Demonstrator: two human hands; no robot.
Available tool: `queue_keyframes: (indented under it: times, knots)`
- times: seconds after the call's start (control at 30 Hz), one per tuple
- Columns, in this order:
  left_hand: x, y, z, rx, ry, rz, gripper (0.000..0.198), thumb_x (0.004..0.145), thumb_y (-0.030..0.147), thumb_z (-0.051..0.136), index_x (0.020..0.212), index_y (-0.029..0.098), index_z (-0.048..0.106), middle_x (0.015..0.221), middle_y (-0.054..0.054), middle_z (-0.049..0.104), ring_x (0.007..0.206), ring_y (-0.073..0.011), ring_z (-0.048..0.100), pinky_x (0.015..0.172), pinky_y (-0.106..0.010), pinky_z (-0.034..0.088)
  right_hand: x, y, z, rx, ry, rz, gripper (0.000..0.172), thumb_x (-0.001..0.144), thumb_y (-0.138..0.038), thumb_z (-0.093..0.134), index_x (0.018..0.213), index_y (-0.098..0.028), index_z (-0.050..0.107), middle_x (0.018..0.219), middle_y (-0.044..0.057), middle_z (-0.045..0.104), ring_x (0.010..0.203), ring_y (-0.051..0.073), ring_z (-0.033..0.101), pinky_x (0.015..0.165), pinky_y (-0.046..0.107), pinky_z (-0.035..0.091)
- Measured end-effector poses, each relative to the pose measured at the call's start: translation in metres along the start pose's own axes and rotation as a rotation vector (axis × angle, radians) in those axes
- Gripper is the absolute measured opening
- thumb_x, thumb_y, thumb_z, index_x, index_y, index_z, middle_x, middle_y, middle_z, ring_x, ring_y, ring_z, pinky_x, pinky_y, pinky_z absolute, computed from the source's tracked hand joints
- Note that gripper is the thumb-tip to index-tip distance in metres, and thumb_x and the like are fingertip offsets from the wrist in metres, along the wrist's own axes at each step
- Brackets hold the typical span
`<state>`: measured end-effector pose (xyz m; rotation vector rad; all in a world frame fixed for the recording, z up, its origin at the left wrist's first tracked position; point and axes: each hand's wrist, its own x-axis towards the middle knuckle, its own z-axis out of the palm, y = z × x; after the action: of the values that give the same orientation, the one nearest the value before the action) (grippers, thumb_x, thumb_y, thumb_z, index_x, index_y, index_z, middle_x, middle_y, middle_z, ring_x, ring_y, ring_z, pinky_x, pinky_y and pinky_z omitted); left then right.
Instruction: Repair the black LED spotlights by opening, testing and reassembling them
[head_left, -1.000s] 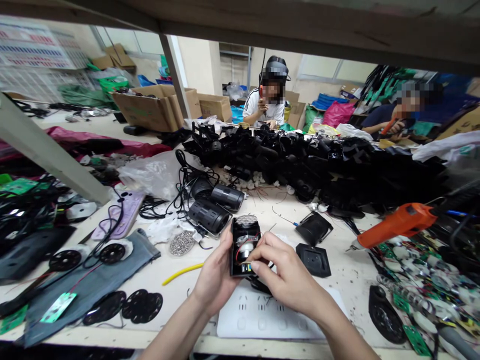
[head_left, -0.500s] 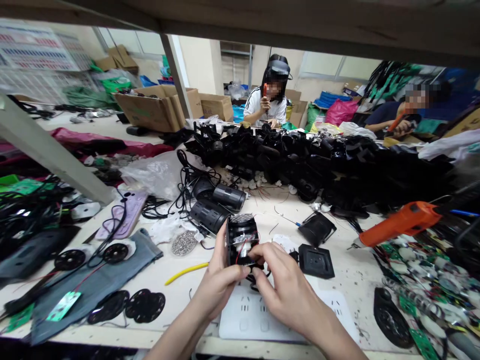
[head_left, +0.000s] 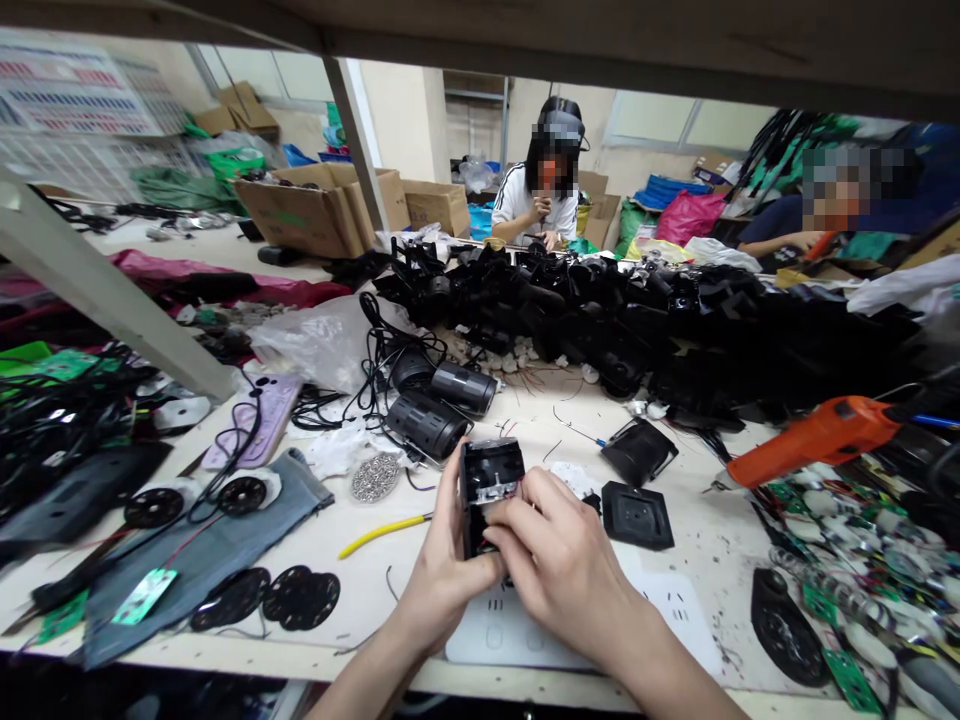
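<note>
My left hand (head_left: 444,565) grips an open black plastic housing (head_left: 491,465) by its left side and lower edge, tilted above a white power strip (head_left: 474,648). The fingers of my right hand (head_left: 562,550) are pinched together at the housing's open inside; what lies between them is hidden. A clear or silvery part shows within the housing, above my right fingertips. Just left of my left hand lies a yellow-handled tool (head_left: 382,534). Right of my right hand are a square black plastic cover (head_left: 637,515) and another black casing (head_left: 637,450).
An orange electric screwdriver (head_left: 817,440) lies at right beside piled circuit boards and motors (head_left: 855,560). Black cylindrical housings (head_left: 427,420), a round heap of screws (head_left: 375,477) and a purple phone (head_left: 259,420) sit left. Black parts (head_left: 570,300) are heaped behind; two people work beyond.
My right fingers have moved deeper into the housing and now cover the red wire and white part that showed before. The housing has tilted slightly. The view has shifted a little.
</note>
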<state>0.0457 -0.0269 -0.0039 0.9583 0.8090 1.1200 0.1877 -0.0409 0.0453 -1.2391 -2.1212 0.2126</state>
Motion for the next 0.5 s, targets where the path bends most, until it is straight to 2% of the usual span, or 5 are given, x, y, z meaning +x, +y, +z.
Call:
queue_keyframes:
  times: [0.17, 0.23, 0.33, 0.4, 0.5]
  knots:
    - [0.003, -0.010, -0.006, 0.062, -0.053, 0.049, 0.106, 0.063, 0.009, 0.069, 0.153, 0.032, 0.017, 0.159, -0.002, 0.027, 0.147, -0.0281, 0.019, 0.118, -0.037, 0.024, 0.002, 0.000, 0.003, -0.089, 0.030, -0.044, 0.024, 0.088, -0.011, 0.047, 0.069, -0.016, 0.060, 0.075, 0.003, 0.044, 0.067, 0.015, 0.043, 0.053, 0.027, 0.031]
    - [0.003, -0.010, -0.005, 0.050, -0.034, 0.039, 0.107, 0.060, 0.007, 0.070, 0.152, 0.032, 0.020, 0.159, -0.001, 0.028, 0.146, -0.0282, 0.020, 0.119, -0.036, 0.021, 0.003, 0.002, 0.004, -0.065, 0.030, -0.067, 0.024, 0.089, -0.012, 0.048, 0.071, -0.017, 0.064, 0.075, 0.003, 0.045, 0.066, 0.015, 0.044, 0.052, 0.026, 0.031]
    - [0.002, -0.005, 0.002, -0.108, 0.011, -0.059, 0.109, 0.056, 0.004, 0.067, 0.151, 0.033, 0.022, 0.153, -0.002, 0.038, 0.142, -0.0287, 0.030, 0.117, -0.037, 0.026, 0.004, 0.003, 0.001, 0.030, -0.007, -0.101, 0.024, 0.090, -0.010, 0.048, 0.094, -0.017, 0.070, 0.082, 0.006, 0.056, 0.075, 0.017, 0.051, 0.058, 0.027, 0.041]
    - [0.001, 0.001, 0.007, -0.234, 0.064, -0.154, 0.108, 0.057, 0.004, 0.065, 0.151, 0.034, 0.021, 0.145, -0.003, 0.050, 0.136, -0.0292, 0.040, 0.112, -0.040, 0.034, 0.002, 0.003, -0.002, 0.133, -0.031, -0.125, 0.034, 0.090, -0.006, 0.044, 0.114, -0.017, 0.066, 0.095, 0.008, 0.062, 0.087, 0.020, 0.054, 0.070, 0.031, 0.048]
    - [0.002, 0.011, 0.012, -0.299, 0.146, -0.193, 0.101, 0.059, 0.007, 0.068, 0.148, 0.035, 0.030, 0.137, -0.004, 0.058, 0.130, -0.0294, 0.047, 0.108, -0.040, 0.038, -0.008, 0.007, -0.007, 0.288, 0.086, -0.012, 0.039, 0.091, -0.008, 0.045, 0.126, -0.021, 0.057, 0.111, 0.009, 0.062, 0.101, 0.020, 0.056, 0.086, 0.034, 0.050]
